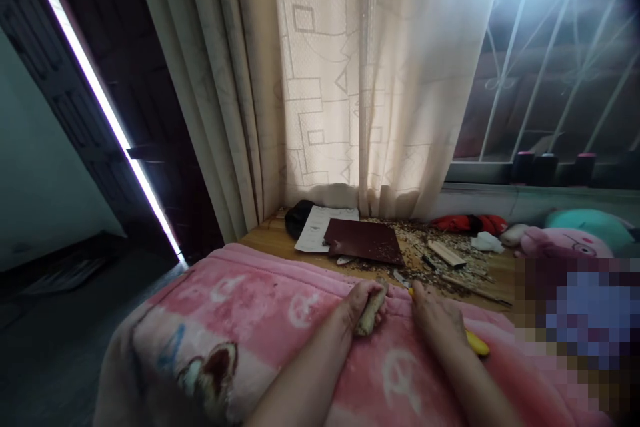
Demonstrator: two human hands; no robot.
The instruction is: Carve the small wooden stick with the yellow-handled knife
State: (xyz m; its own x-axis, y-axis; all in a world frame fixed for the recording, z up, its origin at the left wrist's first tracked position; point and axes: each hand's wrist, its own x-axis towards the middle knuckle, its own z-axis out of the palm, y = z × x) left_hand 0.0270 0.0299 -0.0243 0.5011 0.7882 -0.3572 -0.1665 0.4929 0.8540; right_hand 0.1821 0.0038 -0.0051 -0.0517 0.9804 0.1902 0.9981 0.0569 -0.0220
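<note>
My left hand (363,303) is shut around a pale, rough-cut piece of wood (371,313), which rests on a pink fleece blanket (280,313). Just to its right, my right hand (434,315) lies over a carving knife with a yellow handle (477,343). The handle's end sticks out below the hand, and a small metal blade (401,278) shows beyond it, pointing toward the wood. The fingers hide the knife's middle. The hands are close together but apart.
Beyond the blanket, a wooden tabletop (265,240) is strewn with wood shavings. On it lie dark red sandpaper (363,241), white paper (320,227), a black pouch (299,219), a wooden strip (447,253) and a long-handled tool (473,289). Plush toys (565,243) sit at the right.
</note>
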